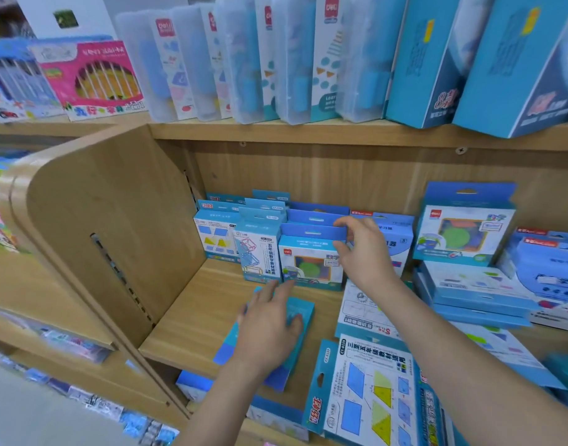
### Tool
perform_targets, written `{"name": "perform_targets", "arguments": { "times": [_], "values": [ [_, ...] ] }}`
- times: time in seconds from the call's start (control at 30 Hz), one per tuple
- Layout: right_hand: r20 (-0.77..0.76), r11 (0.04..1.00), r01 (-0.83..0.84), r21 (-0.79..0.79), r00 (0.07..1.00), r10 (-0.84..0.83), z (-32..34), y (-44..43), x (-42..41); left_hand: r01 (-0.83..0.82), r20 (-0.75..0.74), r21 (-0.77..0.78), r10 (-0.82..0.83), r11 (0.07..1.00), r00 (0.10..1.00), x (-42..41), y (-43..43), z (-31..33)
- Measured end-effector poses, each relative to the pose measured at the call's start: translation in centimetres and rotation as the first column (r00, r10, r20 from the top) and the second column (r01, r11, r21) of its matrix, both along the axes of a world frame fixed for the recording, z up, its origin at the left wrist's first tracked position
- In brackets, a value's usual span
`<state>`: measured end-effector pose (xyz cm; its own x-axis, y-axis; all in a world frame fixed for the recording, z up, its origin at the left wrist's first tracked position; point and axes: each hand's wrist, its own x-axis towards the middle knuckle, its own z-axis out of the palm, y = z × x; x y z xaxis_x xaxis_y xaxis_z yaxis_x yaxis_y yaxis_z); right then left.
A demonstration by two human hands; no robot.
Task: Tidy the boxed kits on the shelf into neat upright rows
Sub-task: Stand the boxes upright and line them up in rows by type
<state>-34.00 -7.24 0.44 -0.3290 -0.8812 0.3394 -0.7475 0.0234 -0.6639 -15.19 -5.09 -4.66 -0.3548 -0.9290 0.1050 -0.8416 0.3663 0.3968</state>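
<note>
Several blue boxed kits stand upright at the back of the wooden shelf (192, 317). My right hand (363, 252) pinches the top right corner of an upright kit with a green circle picture (308, 262) in the front row. My left hand (269, 323) lies flat on a teal kit lying on its face (300, 320) near the shelf's front. To the left of the held kit stands a tall kit with a wireframe drawing (260, 252). More kits lie flat at the front right, among them a kit with blue and yellow shapes (369, 391).
A wooden side panel (108, 226) closes the shelf on the left. At the right, an upright kit (463, 226) rests behind a stack of flat blue boxes (479, 294). The upper shelf (308, 132) carries clear plastic cases and tall blue boxes.
</note>
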Motion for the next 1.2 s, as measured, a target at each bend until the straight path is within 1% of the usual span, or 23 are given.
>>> {"name": "perform_targets", "arguments": {
  "times": [0.07, 0.1, 0.13, 0.2, 0.27, 0.3, 0.4, 0.47, 0.6, 0.67, 0.73, 0.8, 0.87, 0.93, 1.0, 1.07, 1.13, 1.2],
  "values": [
    [0.035, 0.999, 0.046, -0.014, 0.998, -0.046, -0.1, 0.3, 0.2, 0.009, -0.056, -0.124, -0.016, 0.992, 0.998, -0.7, -0.8, 1.0],
    [0.063, 0.997, 0.074, -0.003, 0.995, -0.074, -0.4, 0.3, 0.1, 0.020, -0.050, -0.189, -0.030, 0.982, 0.998, -1.1, -1.3, 1.6],
    [0.107, 0.995, 0.100, 0.030, 0.989, -0.103, -0.7, 0.3, 0.0, 0.033, -0.020, -0.254, -0.040, 0.967, 0.999, -1.7, -2.0, 2.2],
    [0.248, 0.983, 0.115, 0.143, 0.957, -0.148, -1.3, 0.0, -0.2, 0.061, 0.080, -0.355, -0.034, 0.933, 0.996, -2.6, -3.4, 3.1],
    [0.339, 0.966, 0.094, 0.240, 0.924, -0.175, -1.9, -0.3, -0.5, 0.080, 0.177, -0.404, -0.008, 0.911, 0.984, -3.3, -4.8, 3.4],
    [0.366, 0.963, 0.077, 0.257, 0.915, -0.171, -2.1, -0.3, -0.7, 0.090, 0.220, -0.415, 0.004, 0.905, 0.976, -3.4, -5.5, 3.2],
    [0.459, 0.973, 0.018, 0.230, 0.880, -0.125, -2.1, -0.2, -1.2, 0.112, 0.301, -0.449, 0.031, 0.887, 0.953, -3.3, -6.5, 2.4],
    [0.482, 0.975, -0.010, 0.223, 0.871, -0.101, -2.0, -0.1, -1.4, 0.114, 0.295, -0.470, 0.034, 0.875, 0.955, -3.3, -6.7, 2.1],
    [0.411, 0.980, -0.035, 0.198, 0.910, -0.051, -1.4, 0.4, -1.5, 0.120, 0.206, -0.556, -0.004, 0.823, 0.979, -3.1, -7.0, 1.8],
    [0.330, 0.981, -0.079, 0.180, 0.944, 0.015, -0.9, 0.8, -1.4, 0.135, 0.162, -0.601, -0.045, 0.788, 0.986, -2.6, -6.9, 1.7],
    [0.191, 0.974, -0.135, 0.184, 0.977, 0.099, -0.9, 1.2, -1.2, 0.154, 0.124, -0.646, -0.096, 0.748, 0.988, -1.9, -6.7, 1.4],
    [0.031, 0.961, -0.170, 0.220, 0.985, 0.167, -1.2, 1.6, -0.8, 0.172, 0.088, -0.666, -0.153, 0.726, 0.984, -1.2, -6.6, 1.1],
    [-0.129, 0.961, -0.138, 0.239, 0.977, 0.173, -1.6, 1.7, -0.5, 0.186, 0.056, -0.660, -0.200, 0.728, 0.978, -0.9, -6.6, 1.0],
    [-0.217, 0.971, -0.118, 0.210, 0.962, 0.164, -1.6, 1.6, -0.3, 0.201, 0.023, -0.632, -0.241, 0.748, 0.970, -0.8, -6.8, 0.9],
    [-0.247, 0.972, -0.134, 0.193, 0.952, 0.180, -1.5, 1.5, -0.2, 0.203, -0.020, -0.616, -0.273, 0.761, 0.962, -0.5, -7.2, 0.9],
    [-0.197, 0.970, -0.143, 0.196, 0.963, 0.182, -1.4, 1.3, -0.5, 0.154, -0.078, -0.621, -0.256, 0.768, 0.964, -0.1, -7.3, 0.8],
    [-0.109, 0.971, -0.132, 0.199, 0.982, 0.156, -1.2, 1.1, -1.1, 0.034, -0.175, -0.605, -0.174, 0.796, 0.969, 0.3, -7.3, 0.9],
    [-0.054, 0.975, -0.104, 0.195, 0.992, 0.116, -1.2, 0.7, -1.5, -0.109, -0.278, -0.539, -0.054, 0.835, 0.959, 0.4, -7.3, 1.1]
  ]
}}
